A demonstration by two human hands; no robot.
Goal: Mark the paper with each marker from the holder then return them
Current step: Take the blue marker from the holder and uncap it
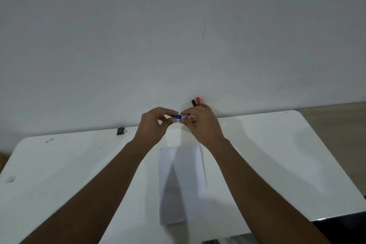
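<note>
A blue-capped marker (179, 117) lies level between both hands above the far edge of the white table (277, 154). My left hand (153, 125) pinches the blue cap end. My right hand (202, 125) grips the white barrel. Behind my right hand stand a black-capped marker (193, 103) and a red-capped marker (198, 101); their holder is hidden by the hand. A white sheet of paper (182, 184) lies on the table below my hands, between my forearms.
A grey wall rises just behind the table. A small black clip (120, 131) sits at the table's back edge on the left. The table's rounded right corner ends near bare floor (336, 117). A dark object (340, 226) shows at the lower right.
</note>
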